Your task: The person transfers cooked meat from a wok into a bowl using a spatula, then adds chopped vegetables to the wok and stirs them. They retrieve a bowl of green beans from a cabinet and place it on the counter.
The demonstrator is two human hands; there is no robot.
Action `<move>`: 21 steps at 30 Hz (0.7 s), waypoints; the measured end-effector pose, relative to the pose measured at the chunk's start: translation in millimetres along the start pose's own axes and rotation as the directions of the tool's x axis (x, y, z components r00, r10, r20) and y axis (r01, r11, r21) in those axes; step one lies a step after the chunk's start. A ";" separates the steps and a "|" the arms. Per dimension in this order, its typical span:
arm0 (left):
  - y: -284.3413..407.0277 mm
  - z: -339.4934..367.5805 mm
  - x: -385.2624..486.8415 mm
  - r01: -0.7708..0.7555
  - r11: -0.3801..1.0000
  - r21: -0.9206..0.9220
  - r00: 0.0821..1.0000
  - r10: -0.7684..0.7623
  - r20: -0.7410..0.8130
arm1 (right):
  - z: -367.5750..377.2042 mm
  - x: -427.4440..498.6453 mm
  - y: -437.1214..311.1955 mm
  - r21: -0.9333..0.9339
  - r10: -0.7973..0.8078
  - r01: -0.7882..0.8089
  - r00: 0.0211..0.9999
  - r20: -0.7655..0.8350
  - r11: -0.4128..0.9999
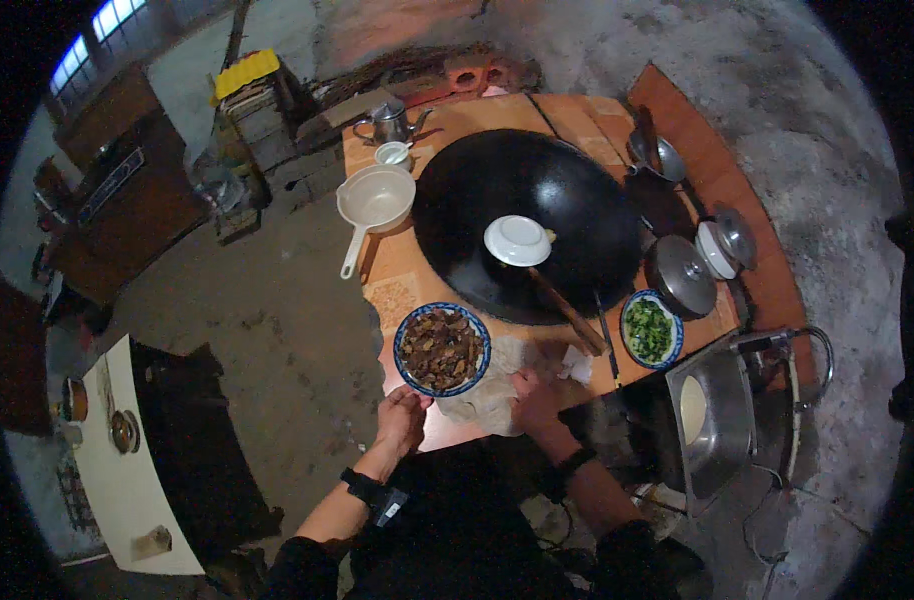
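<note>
A blue-and-white bowl of brown cooked food (442, 350) is at the near left corner of the tiled stove top (393, 296). My left hand (403, 416) has its curled fingers on the bowl's near left rim. To the right, my right hand (536, 401) grips a pale, crumpled cloth (476, 409) lying beside and partly behind the bowl. Beyond both hands sits a large black wok (472, 180). In the wok, an upturned white dish (517, 240) covers something, with a bit of food showing at its edge. A wooden-handled utensil (566, 311) leans across the near rim.
A bowl of chopped greens (648, 330) and a metal lid (682, 276) stand right of the wok. At left are a plastic ladle (374, 199), a small cup (392, 154) and a metal kettle (389, 122). A steel sink (716, 439) adjoins at right; a pale table (138, 487) stands far left.
</note>
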State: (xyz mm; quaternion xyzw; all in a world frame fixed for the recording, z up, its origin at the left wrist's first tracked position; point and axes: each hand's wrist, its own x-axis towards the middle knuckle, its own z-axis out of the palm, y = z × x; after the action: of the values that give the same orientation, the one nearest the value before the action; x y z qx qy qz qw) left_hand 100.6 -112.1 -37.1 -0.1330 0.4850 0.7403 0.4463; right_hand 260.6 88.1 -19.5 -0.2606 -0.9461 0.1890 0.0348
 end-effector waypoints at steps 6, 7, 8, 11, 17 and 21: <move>10.9 -5.3 14.1 0.009 0.998 0.066 0.992 -0.018 0.127 | 6.2 -0.7 -1.5 -0.005 0.122 -0.122 0.987 0.101 0.992; 12.2 -6.0 16.9 0.016 0.995 0.101 0.991 -0.030 0.132 | 9.0 -2.0 -0.3 -0.043 0.125 -0.121 0.988 0.088 0.992; 13.0 -6.0 18.9 0.027 0.996 0.080 0.990 -0.037 0.137 | 12.2 -3.7 1.1 -0.079 0.110 -0.107 0.993 0.037 0.991; 11.5 -5.8 14.9 0.029 0.984 0.176 0.987 -0.055 0.148 | 24.6 -8.1 11.3 -0.086 0.078 -0.076 0.997 0.024 0.993; -13.6 19.1 -41.5 -0.701 -0.241 0.671 0.600 0.309 0.738 | 37.5 7.9 55.0 0.440 -0.315 0.351 0.936 -0.154 0.827; -30.3 57.1 -47.8 -0.662 -0.477 0.579 0.628 0.069 0.775 | 36.8 18.4 60.0 0.485 -0.241 0.225 0.970 -0.031 0.845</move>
State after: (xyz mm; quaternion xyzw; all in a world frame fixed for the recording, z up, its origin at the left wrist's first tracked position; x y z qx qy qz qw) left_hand 165.1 -85.7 3.1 0.6096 0.7633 0.1759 0.1218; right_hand 267.5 132.5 -76.7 -0.1240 -0.8934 0.4183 0.1068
